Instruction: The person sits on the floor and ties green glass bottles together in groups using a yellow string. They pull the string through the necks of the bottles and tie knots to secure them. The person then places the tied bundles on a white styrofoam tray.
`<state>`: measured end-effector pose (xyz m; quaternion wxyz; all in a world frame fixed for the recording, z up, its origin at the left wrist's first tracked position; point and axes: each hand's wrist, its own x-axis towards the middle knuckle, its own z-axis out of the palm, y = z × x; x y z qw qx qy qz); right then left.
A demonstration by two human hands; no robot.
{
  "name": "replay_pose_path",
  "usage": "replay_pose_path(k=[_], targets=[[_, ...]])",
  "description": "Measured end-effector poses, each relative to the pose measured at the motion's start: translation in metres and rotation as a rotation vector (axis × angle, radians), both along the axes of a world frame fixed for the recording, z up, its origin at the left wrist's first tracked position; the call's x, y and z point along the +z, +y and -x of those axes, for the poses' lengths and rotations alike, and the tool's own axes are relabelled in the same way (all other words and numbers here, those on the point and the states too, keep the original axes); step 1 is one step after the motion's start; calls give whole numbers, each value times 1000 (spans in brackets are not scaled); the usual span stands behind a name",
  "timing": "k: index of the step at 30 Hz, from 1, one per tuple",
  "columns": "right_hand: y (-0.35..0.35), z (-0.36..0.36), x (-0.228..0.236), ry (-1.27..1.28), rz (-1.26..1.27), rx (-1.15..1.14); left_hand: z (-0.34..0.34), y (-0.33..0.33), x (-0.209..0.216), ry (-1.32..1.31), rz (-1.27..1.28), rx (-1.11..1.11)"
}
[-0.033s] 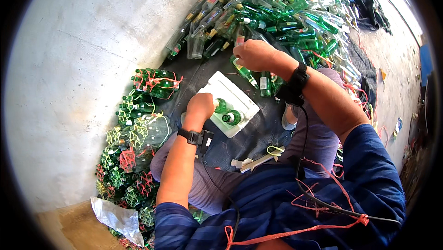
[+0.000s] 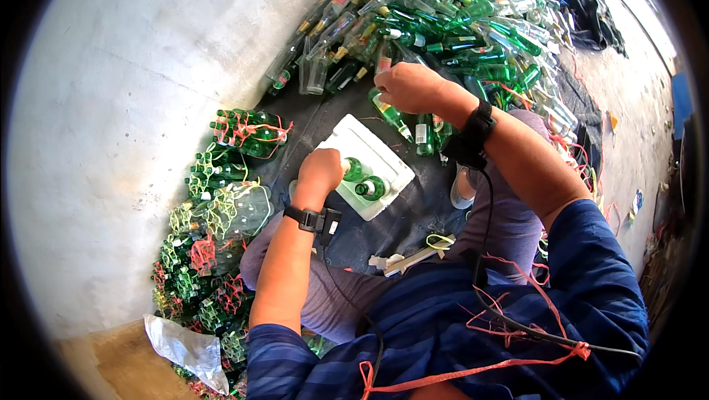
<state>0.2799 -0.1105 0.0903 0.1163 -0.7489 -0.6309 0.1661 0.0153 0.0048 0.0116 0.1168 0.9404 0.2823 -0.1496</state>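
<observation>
My fingers are curled in on both hands: the left hand (image 2: 319, 172) is closed on one end of a green glass bottle (image 2: 357, 171), and the right hand (image 2: 410, 86), farther forward, is bent in at the end of a labelled green bottle (image 2: 389, 113), though I cannot tell whether its fingertips pinch it. Along my left side runs the pale wall (image 2: 133, 104). A black ground sheet (image 2: 347, 246) spreads in front of me, with a heap of clear and green glass bottles (image 2: 473, 23) at its far side, just beyond my right hand. Between the wall and my left arm lie bundles of bottles (image 2: 199, 252) bound in red and yellow-green cord. Nearer the middle sits a white foam tray (image 2: 395, 160), tilted to my view, and the bottle at my left hand is over it. A clear plastic sheet (image 2: 185, 347) lies at the lower left. On the tray, just beside the first bottle, is a second green bottle (image 2: 377, 187). Smallest is a loop of yellow-green cord (image 2: 441, 242) near my knees
</observation>
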Motion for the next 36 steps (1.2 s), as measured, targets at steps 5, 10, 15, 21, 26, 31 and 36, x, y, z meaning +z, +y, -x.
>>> replay_pose_path(k=[5,10,15,21,26,31,36], targets=[[-3,-10,-5,-34,-102,22,2,-2,2,-28,13,8],[-2,-14,-10,-42,-99,25,-1,-3,2,-53,48,20],[-7,-10,-7,-27,-77,-6,-4,-3,1,34,38,22],[-8,-15,-9,-30,-58,13,-7,-4,0,133,11,-28],[-8,-21,-19,-48,-21,-9,-11,-8,16,199,41,-21],[-8,-26,-31,-68,18,-27,-6,-2,54,-13,93,72],[-11,-22,-36,-73,109,-66,-2,14,70,-158,147,96]])
